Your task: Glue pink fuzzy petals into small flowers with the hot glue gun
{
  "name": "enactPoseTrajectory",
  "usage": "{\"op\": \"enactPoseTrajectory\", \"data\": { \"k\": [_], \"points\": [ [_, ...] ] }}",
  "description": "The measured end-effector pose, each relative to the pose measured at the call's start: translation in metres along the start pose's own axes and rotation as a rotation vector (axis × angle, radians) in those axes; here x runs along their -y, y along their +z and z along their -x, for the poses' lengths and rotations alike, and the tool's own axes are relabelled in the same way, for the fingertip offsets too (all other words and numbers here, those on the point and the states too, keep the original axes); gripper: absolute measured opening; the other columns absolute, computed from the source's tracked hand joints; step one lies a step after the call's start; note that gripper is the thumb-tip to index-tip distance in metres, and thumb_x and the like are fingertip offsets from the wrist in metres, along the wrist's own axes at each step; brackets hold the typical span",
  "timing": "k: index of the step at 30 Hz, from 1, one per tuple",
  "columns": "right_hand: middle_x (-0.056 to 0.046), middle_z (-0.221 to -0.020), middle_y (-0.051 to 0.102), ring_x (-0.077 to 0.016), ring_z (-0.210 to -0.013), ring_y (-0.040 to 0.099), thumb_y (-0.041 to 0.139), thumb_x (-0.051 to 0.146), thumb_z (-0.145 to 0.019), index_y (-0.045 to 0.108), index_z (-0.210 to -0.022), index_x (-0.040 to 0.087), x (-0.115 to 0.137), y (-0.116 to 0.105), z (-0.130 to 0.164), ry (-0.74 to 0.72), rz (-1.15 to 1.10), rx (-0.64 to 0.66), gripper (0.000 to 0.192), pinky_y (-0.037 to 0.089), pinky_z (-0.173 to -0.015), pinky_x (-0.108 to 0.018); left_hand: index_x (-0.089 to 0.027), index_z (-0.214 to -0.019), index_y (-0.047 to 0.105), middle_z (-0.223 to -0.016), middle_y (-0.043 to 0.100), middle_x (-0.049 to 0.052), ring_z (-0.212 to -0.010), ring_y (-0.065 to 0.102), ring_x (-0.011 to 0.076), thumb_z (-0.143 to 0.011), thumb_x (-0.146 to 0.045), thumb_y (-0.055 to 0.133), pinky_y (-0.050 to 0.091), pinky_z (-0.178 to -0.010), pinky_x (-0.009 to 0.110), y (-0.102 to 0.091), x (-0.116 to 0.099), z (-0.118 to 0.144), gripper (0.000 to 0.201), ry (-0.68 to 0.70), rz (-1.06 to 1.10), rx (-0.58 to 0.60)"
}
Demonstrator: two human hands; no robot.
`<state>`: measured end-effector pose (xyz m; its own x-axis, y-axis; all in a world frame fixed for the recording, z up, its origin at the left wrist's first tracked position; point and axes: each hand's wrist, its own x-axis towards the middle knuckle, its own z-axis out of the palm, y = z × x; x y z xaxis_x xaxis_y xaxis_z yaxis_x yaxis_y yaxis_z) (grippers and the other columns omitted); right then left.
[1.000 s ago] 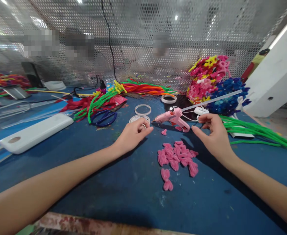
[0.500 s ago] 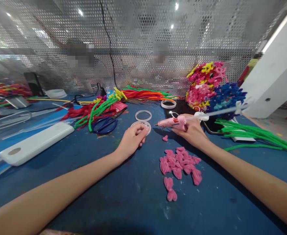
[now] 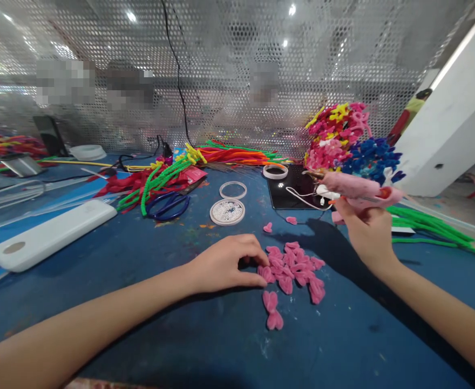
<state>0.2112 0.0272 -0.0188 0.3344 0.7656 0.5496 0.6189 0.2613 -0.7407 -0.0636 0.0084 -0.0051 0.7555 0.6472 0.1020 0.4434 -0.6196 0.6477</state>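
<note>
My right hand (image 3: 367,231) grips a pink glue gun (image 3: 353,187), raised above the blue table (image 3: 181,324) with its nozzle pointing left. My left hand (image 3: 228,265) rests on the table with its fingertips at the left edge of a pile of several pink pipe-cleaner bows (image 3: 294,267). Whether the fingers pinch a bow I cannot tell. One pink bow (image 3: 272,310) lies apart, just below the pile. Two small pink pieces (image 3: 267,227) lie beyond the pile.
A round lid with white beads (image 3: 227,212), a clear ring (image 3: 233,190), blue scissors (image 3: 168,205) and a white flat case (image 3: 51,233) lie at the left. Colourful pipe-cleaner flowers (image 3: 348,140) and green pipe cleaners (image 3: 432,229) sit at the right. A perforated metal screen (image 3: 229,70) closes the back.
My right hand took hold of the glue gun and lifted it up and to the right. My left hand moved from the bead lid back to the pile of pink bows.
</note>
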Motion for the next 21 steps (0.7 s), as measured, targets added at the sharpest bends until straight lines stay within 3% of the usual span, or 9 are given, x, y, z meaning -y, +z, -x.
{"op": "enactPoseTrajectory", "data": {
  "k": [4,7,12,17,21],
  "points": [
    [-0.001,-0.053,0.063,-0.0187,-0.047,0.058,0.063,0.041,-0.075,0.064,-0.063,0.022,-0.007,-0.006,0.000,-0.069,-0.089,-0.161,0.023,0.045,-0.047,-0.031,-0.019,-0.082,0.067,-0.087,0.061,0.002,-0.077,0.055,0.0133,-0.074,-0.027,0.071,0.043,-0.070,0.023,-0.002,-0.001,-0.001,0.012,-0.010,0.025,0.033],
    [-0.001,-0.060,0.066,-0.0212,-0.055,0.063,0.066,0.040,-0.072,0.065,-0.067,0.022,-0.011,-0.008,0.002,-0.067,-0.187,-0.151,0.019,0.051,-0.055,-0.035,-0.017,-0.076,0.063,-0.076,0.060,0.000,-0.068,0.053,0.0112,-0.076,-0.026,0.068,0.041,-0.062,0.021,0.000,-0.001,-0.001,0.010,-0.094,0.149,-0.035],
    [-0.001,-0.059,0.066,-0.0223,-0.056,0.064,0.071,0.034,-0.064,0.061,-0.058,0.024,-0.002,-0.010,0.007,-0.140,-0.116,-0.016,0.016,0.053,-0.053,-0.035,-0.015,-0.072,0.057,-0.066,0.059,-0.002,-0.057,0.051,0.0087,-0.072,-0.030,0.069,0.038,-0.054,0.020,0.005,0.002,-0.005,0.019,-0.322,0.483,-0.273],
    [-0.005,-0.073,0.071,-0.0258,-0.067,0.067,0.070,0.033,-0.065,0.068,-0.072,0.020,-0.002,-0.007,0.009,-0.159,-0.103,0.183,0.015,0.055,-0.056,-0.037,-0.019,-0.097,0.060,-0.069,0.058,-0.005,-0.060,0.054,0.0076,-0.070,-0.025,0.071,0.042,-0.060,0.020,0.007,0.005,-0.008,0.030,-0.338,0.744,-0.385],
    [-0.010,-0.086,0.072,-0.0299,-0.078,0.068,0.067,0.036,-0.068,0.069,-0.082,0.018,-0.007,-0.001,0.010,-0.154,-0.109,0.289,0.024,0.056,-0.066,-0.045,-0.018,-0.091,0.066,-0.070,0.061,-0.003,-0.060,0.053,0.0072,-0.071,-0.027,0.071,0.043,-0.060,0.020,0.008,0.007,-0.009,0.022,-0.351,0.772,-0.409]
  ]
}}
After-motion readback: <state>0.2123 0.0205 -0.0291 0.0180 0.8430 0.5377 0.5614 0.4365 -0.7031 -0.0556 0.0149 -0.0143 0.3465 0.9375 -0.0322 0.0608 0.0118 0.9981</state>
